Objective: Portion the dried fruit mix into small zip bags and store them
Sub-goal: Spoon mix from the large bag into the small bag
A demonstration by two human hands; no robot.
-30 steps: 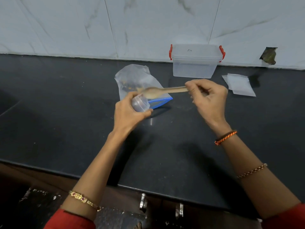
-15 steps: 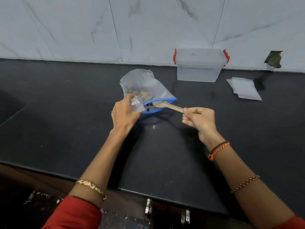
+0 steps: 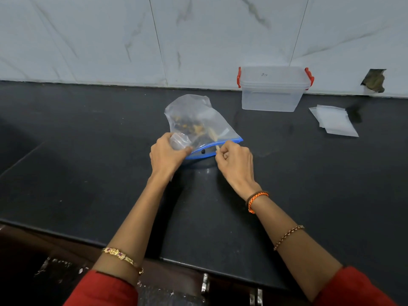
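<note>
The left hand (image 3: 166, 154) grips a small zip bag (image 3: 178, 141); the right hand (image 3: 235, 164) pinches a wooden spoon (image 3: 215, 138) reaching inside the large blue-rimmed bag (image 3: 198, 124) of dried fruit mix (image 3: 189, 127), mid-worktop (image 3: 88, 151). A clear lidded box (image 3: 272, 91) stands at the back edge.

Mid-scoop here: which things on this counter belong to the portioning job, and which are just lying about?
In use:
- large clear blue-zip bag of dried fruit
- wooden spoon, gripped by right hand
- small clear zip bag, held by left hand
- flat spare small bags
- clear red-clipped storage box

Lying about:
- brown scrap on the wall
</note>
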